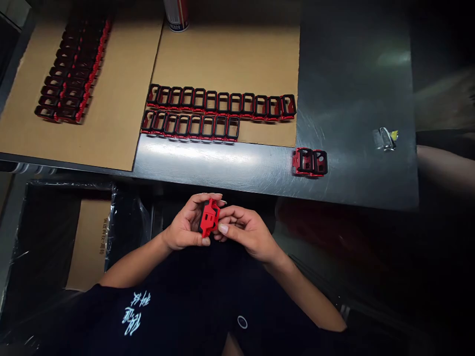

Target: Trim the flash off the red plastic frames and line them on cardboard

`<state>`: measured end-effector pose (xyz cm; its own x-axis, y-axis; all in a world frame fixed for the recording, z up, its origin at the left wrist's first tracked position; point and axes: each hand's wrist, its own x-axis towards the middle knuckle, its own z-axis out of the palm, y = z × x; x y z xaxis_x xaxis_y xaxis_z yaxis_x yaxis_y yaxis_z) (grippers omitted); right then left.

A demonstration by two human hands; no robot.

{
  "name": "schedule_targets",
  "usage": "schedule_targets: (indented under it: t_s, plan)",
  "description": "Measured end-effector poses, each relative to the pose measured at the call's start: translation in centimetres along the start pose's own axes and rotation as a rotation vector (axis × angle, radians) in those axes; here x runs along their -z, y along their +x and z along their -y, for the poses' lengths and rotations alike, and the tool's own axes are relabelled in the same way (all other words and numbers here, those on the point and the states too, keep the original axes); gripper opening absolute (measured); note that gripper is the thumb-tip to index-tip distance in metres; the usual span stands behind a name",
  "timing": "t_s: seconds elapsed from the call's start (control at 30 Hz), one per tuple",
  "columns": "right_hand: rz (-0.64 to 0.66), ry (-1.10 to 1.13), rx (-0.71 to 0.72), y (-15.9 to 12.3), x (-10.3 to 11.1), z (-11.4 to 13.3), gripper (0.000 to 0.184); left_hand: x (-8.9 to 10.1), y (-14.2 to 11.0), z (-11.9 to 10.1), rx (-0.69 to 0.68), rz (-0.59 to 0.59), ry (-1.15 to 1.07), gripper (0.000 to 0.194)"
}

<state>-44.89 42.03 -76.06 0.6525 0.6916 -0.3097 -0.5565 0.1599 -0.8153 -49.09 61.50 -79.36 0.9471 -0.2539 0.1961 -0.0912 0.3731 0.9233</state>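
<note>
Just in front of the table's near edge, my left hand [189,222] grips a small red and black plastic frame [209,217] between thumb and fingers. The frame is tilted, with its red face toward me and black along its left edge. My right hand [248,231] is closed in a pinch at the frame's right side, thumb and fingertips touching it. Whether a smaller piece lies in that pinch is hidden. On the metal table [208,155] beyond, two similar red and black frames [310,162] stand side by side to the right.
Two rows of such frames [211,101] line a cardboard sheet [230,59]. More frames [70,74] fill another cardboard sheet [115,99] at left. A can [176,15] stands at the back, a crumpled silvery piece [386,139] at right. Another person's arm [445,165] shows far right.
</note>
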Motion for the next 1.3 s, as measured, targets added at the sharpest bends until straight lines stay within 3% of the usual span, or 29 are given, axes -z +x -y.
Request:
schedule_targets:
  t_s: [0.23, 0.6, 0.93, 1.13, 1.3]
  plan:
    - [-0.039, -0.002, -0.03, 0.1, 0.0, 0.0, 0.038, 0.0, -0.2, 0.3, 0.051, 0.014, -0.034, 0.075]
    - [-0.042, 0.015, -0.009, 0.2, 0.1, -0.4, 0.034, -0.2, -0.2, 0.5, -0.019, 0.008, 0.029, 0.074]
    - [-0.043, 0.039, 0.003, 0.3, 0.1, -0.8, 0.032, -0.2, -0.4, 0.6, 0.025, -0.007, 0.019, 0.073]
    - [-0.043, 0.006, -0.009, 0.5, 0.1, -0.9, 0.031, -0.2, -0.7, 0.2, 0.061, -0.067, -0.091, 0.071]
    - [-0.021, -0.042, 0.013, 1.5, -0.3, -0.9, 0.025, -0.1, -1.0, 0.3, 0.007, -0.116, -0.091, 0.073]
